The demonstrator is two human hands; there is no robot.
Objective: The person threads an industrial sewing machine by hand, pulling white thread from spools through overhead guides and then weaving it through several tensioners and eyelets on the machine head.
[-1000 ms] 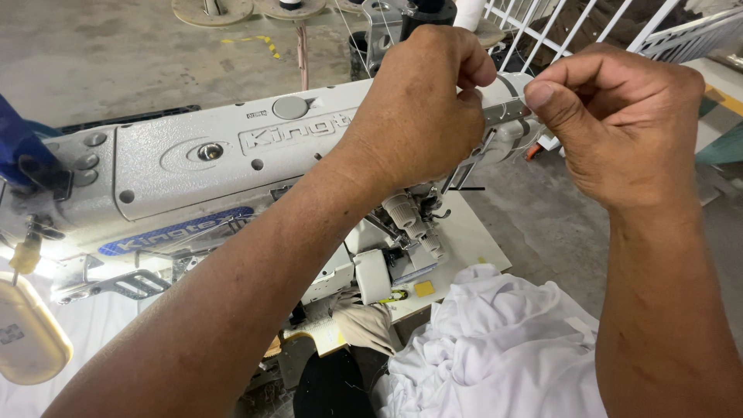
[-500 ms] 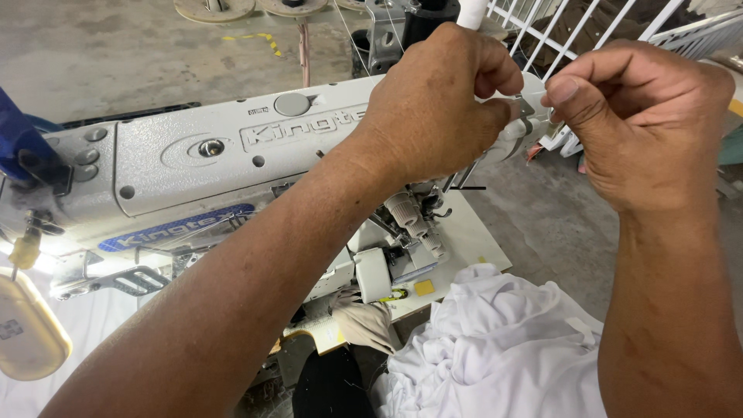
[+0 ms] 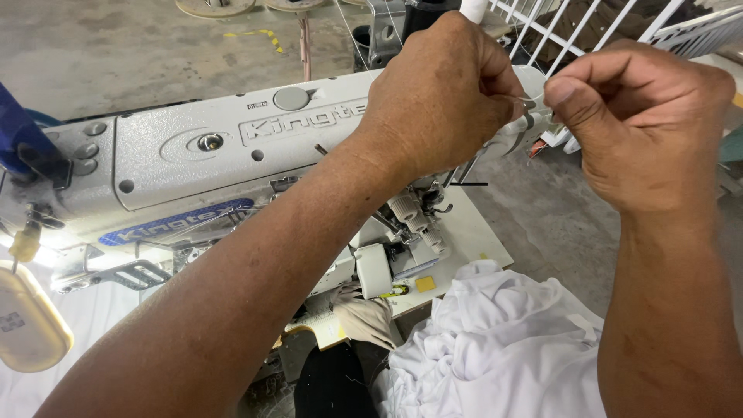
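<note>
Sewing machine (image 3: 193, 147): grey, far left on the worktop.
Left hand (image 3: 441, 93): grip closed, fingertips pinching a small metal thread guide (image 3: 529, 104) at the machine's right end.
Right hand (image 3: 642, 124): grip pinched shut on thin thread (image 3: 546, 87), just right of the guide.
White cloth (image 3: 503, 348): bunched, near right.

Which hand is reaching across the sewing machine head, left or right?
The left hand: its forearm crosses over the grey sewing machine. The right hand comes up beside the machine, over the white fabric.
</note>
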